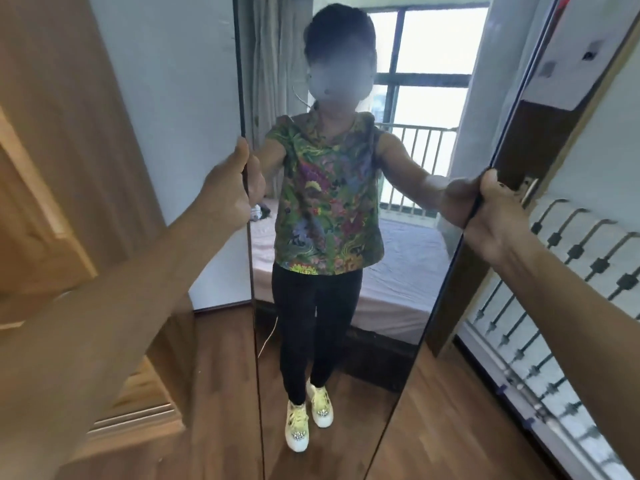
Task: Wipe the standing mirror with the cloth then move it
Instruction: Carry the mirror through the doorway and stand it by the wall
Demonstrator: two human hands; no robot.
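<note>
- The standing mirror [398, 150] has a thin black frame under the fingers [241, 150] of the left hand [225, 192] and right hand [495, 220].
- Between both hands' fingers, the reflected top [329, 202] is a floral pattern of green, purple, red and yellow.
- Below the fingers, reflected trousers [311, 323] are black, shoes [298, 427] pale yellow.
- The floor [450, 427], lower still, is reddish-brown wood.
- Right of the right fingers, a white panel [554, 306] carries dark bars.

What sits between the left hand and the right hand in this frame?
In the head view, only the standing mirror spans that stretch: the left hand grips its left edge and the right hand grips its right edge.
</note>
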